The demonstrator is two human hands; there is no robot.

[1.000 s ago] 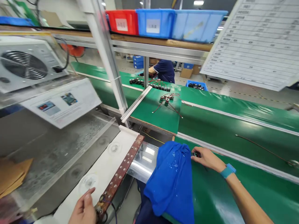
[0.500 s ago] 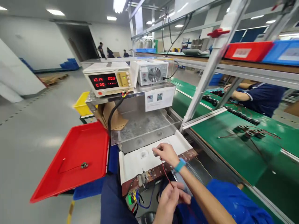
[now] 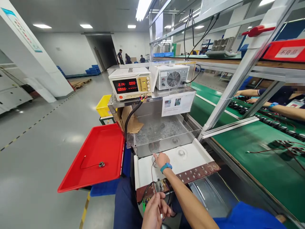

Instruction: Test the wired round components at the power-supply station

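My right hand, a blue band at its wrist, is closed around a small round wired part mostly hidden by the fingers. It is over a round seat at the left of the white trough. A thin dark red wire runs down from there to my left hand, whose fingers pinch it close to my lap. Just beyond the left fingertips is a brown terminal strip with metal eyelets, a clamp and leads. A similar round part with its wire lies in the red tray on the left.
A power supply with red digits and a fan-backed unit stand on the metal shelf above the trough. Right of a slanted post, the green bench carries several wired motors. A co-worker's arms reach over it. A yellow bin stands behind.
The view has swung left. My right hand has moved from the middle of the trough to its left round seat, carrying the part. My left hand has moved left with the wire, towards the clamp.
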